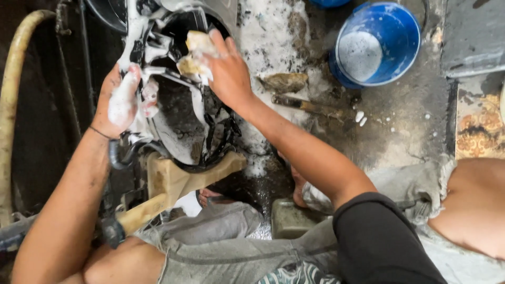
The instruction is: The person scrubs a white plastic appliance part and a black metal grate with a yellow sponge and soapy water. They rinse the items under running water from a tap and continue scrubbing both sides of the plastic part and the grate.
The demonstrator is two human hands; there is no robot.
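A black motorbike wheel [181,126] with soapy spokes stands in front of me, covered in white foam. My left hand [120,100], coated in foam, grips a spoke on the wheel's left side. My right hand [227,71] presses a yellowish soapy sponge [193,52] against the upper part of the wheel. A tan-painted frame piece [173,184] runs under the wheel toward my knees.
A blue bucket [392,31] with foamy water stands at the upper right on wet concrete. A brush [310,107] and a dirty rag [284,81] lie beside it. A yellowed hose [11,100] curves along the left edge. My bent knees in grey shorts [226,247] fill the bottom.
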